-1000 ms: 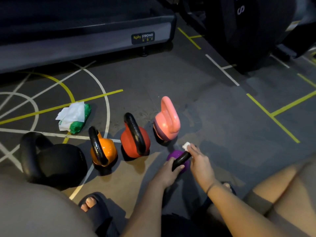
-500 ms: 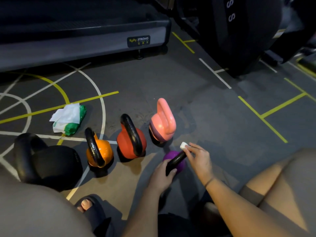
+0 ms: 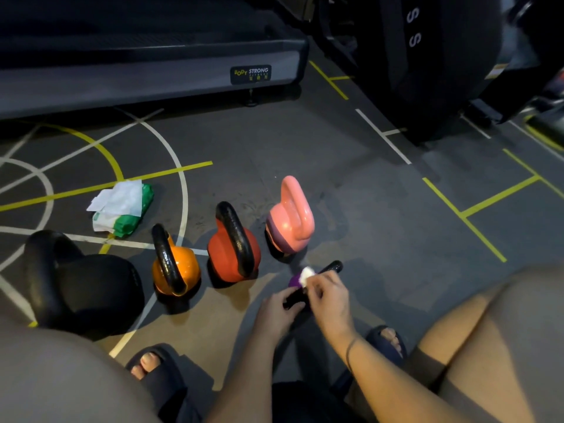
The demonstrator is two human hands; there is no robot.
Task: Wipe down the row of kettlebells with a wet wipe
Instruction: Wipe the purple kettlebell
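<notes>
A row of kettlebells stands on the gym floor: a large black one [image 3: 88, 285], an orange one [image 3: 177, 267], a red one [image 3: 233, 248] and a pink one [image 3: 290, 221]. Nearest me is a small purple kettlebell [image 3: 294, 280] with a black handle [image 3: 331, 267]. My left hand [image 3: 276, 312] grips the near end of that handle. My right hand [image 3: 331, 296] pinches a small white wet wipe [image 3: 306, 275] and holds it against the middle of the handle. Most of the purple body is hidden behind my hands.
A green pack of wipes [image 3: 125, 209] with white sheets on top lies left of the row. A treadmill base [image 3: 152, 77] runs along the back. A big black machine [image 3: 427, 71] stands at the back right. My knees and sandalled feet [image 3: 152, 370] frame the bottom.
My right hand has slid the wipe back along the black handle from its far tip towards the middle. My left hand keeps its hold on the near end.
</notes>
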